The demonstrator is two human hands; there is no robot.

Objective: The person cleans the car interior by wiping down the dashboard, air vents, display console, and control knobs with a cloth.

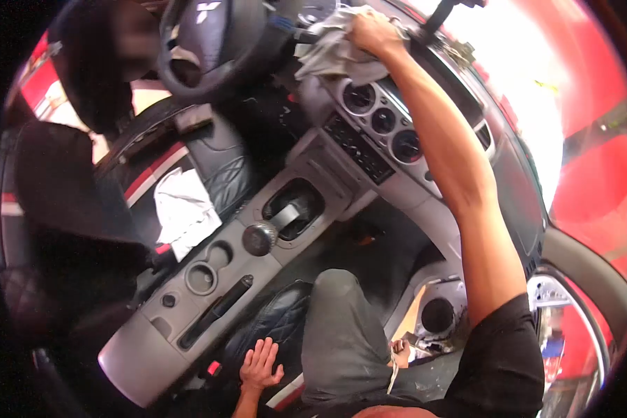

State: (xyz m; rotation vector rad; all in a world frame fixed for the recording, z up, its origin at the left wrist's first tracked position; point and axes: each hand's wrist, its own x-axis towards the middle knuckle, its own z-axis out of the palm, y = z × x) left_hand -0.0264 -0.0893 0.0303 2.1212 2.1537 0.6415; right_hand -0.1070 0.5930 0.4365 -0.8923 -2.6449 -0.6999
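Observation:
My right hand (375,33) is at the end of my outstretched arm, high on the dashboard. Its fingers are closed on a crumpled light grey cloth (334,47), which lies against the dash beside the steering wheel (212,45). Below the cloth sits a silver panel with round gauges (383,120). My left hand (259,366) rests palm down by the edge of the black quilted seat (279,313), fingers stretched and slightly apart, holding nothing. Beyond it runs the grey centre console (143,359) with the handbrake (219,310) and gear knob (259,238).
A white cloth (183,209) lies on the other front seat. Near my lap are a thin pale cord (393,380) and a skin-coloured shape I cannot make out. The door side holds a round black speaker (439,315). A person in dark clothing (94,63) appears beyond the far side.

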